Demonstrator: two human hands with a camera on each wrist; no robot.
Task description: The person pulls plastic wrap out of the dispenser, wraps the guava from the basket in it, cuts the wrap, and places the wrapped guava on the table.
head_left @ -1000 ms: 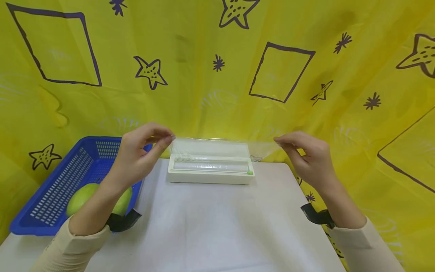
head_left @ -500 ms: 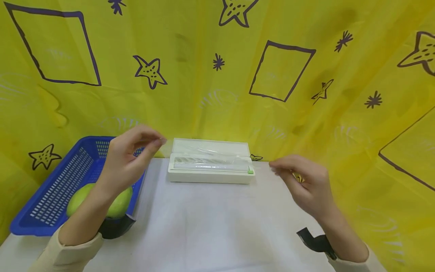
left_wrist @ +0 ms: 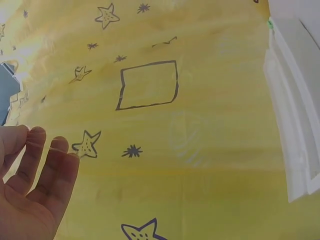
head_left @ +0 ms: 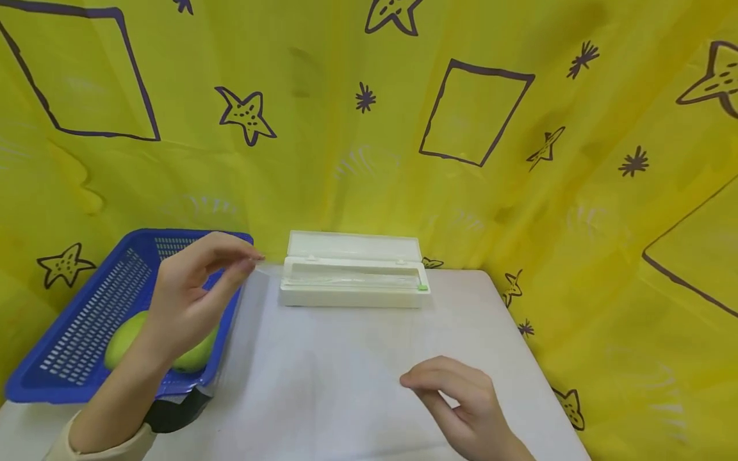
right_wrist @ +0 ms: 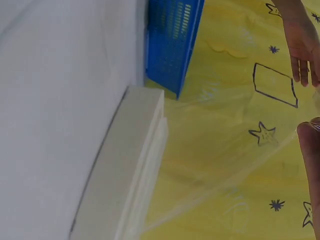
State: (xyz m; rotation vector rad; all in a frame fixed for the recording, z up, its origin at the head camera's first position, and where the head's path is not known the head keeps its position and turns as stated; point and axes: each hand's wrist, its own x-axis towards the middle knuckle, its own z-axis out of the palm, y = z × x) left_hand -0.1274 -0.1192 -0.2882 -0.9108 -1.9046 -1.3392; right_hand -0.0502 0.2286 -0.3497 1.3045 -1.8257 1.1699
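Note:
A white cling film dispenser (head_left: 352, 298) stands at the back of the table with its lid (head_left: 354, 246) raised. A green slider (head_left: 423, 287) sits at its right end. Thin clear cling film (right_wrist: 220, 187) runs from the dispenser up to the hands; in the head view it is hardly visible apart from a strip near the left fingertips. My left hand (head_left: 193, 298) pinches one corner of the film between thumb and fingers, left of the dispenser. My right hand (head_left: 464, 406) pinches the other side, lower and nearer the table's front right.
A blue plastic basket (head_left: 54, 387) stands on the left, partly behind the left arm. Green fruits (head_left: 122, 338) lie in it. A yellow patterned curtain (head_left: 323, 128) hangs close behind the white table (head_left: 323, 384).
Both hands have moved down and toward the front with the film, the right one much farther. The left hand has also shifted left. The dispenser has stayed in place.

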